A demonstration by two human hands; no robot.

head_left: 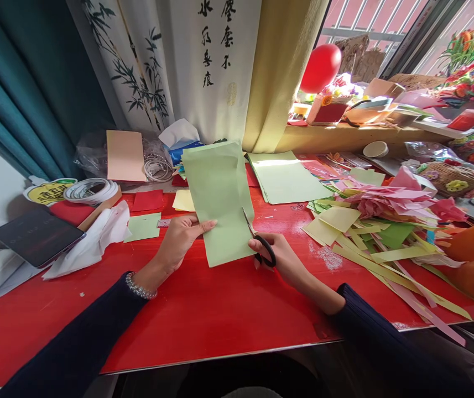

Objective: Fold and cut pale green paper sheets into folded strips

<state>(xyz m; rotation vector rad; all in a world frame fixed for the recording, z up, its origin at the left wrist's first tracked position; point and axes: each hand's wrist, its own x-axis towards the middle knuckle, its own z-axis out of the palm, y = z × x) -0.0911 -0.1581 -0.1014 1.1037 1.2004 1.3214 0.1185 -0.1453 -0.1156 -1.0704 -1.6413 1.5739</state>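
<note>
A light green sheet of paper [220, 193] is held up over the red table, pinched at its left edge by my left hand [182, 237], thumb on the front. My right hand [282, 257] grips a pair of scissors [268, 250] by its black handles. The blades point up and to the left at the sheet's right edge, and one blade lies in front of the paper. Behind the sheet, a stack of the same green paper [286, 179] rests on the table. A small green square [144, 226] lies to the left of my left hand.
Paper strips and scraps [386, 249] pile up on the right, beside crumpled pink paper [394, 193]. On the left are a roll of white tape [91, 190], a dark flat box [37, 235] and white tissue [91, 243]. The red table's [203, 331] front edge runs below my hands.
</note>
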